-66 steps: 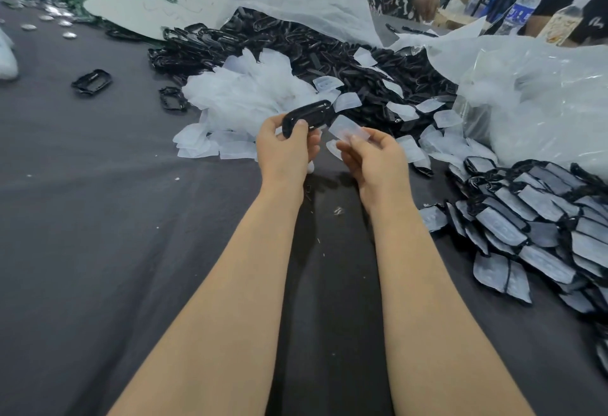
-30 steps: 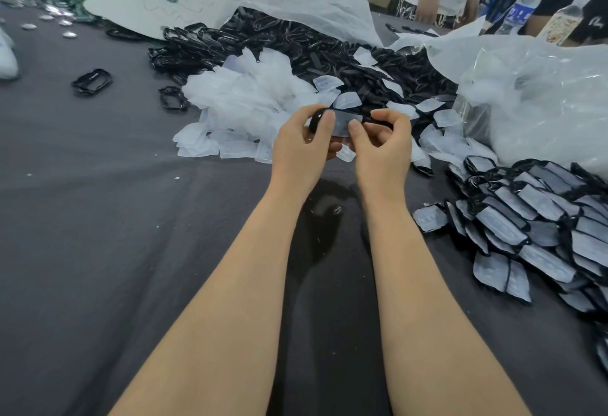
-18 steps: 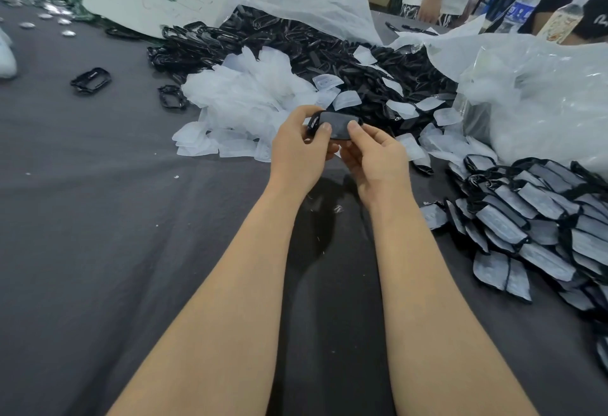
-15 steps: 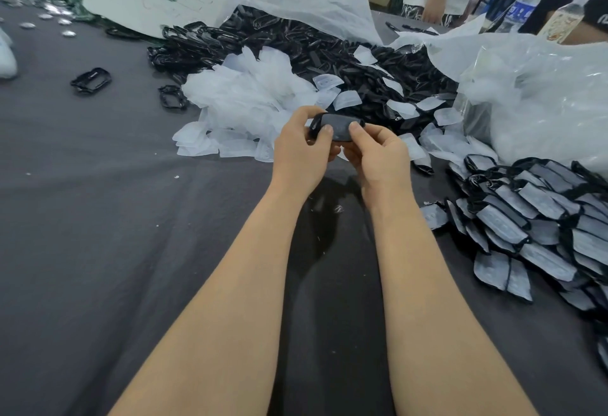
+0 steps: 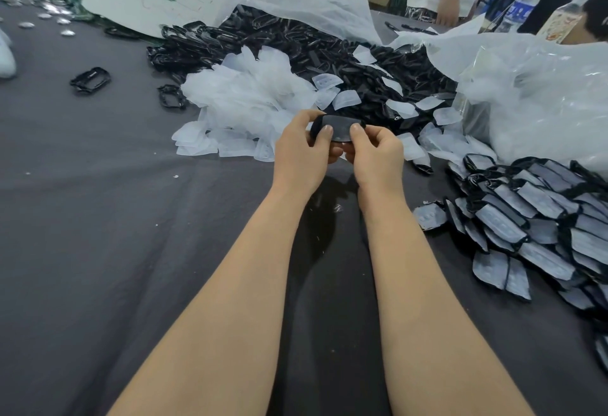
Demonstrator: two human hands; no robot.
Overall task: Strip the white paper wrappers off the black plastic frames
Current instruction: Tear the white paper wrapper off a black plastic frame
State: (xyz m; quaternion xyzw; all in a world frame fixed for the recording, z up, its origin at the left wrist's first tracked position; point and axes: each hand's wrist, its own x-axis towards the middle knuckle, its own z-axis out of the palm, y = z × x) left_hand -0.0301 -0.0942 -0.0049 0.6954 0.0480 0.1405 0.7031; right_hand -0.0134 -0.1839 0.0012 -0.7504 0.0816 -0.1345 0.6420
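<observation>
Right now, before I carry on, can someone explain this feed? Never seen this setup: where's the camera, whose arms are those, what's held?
There is no machine here: the arms are a person's, and the one camera sits on their head, looking forward and down. The left hand and right hand pinch one black frame between them above the dark table cloth. Beyond lie a heap of white wrappers and a pile of bare black frames; to the right, frames in their wrappers and a clear plastic bag. Whether the held frame has its wrapper on is unclear.
</observation>
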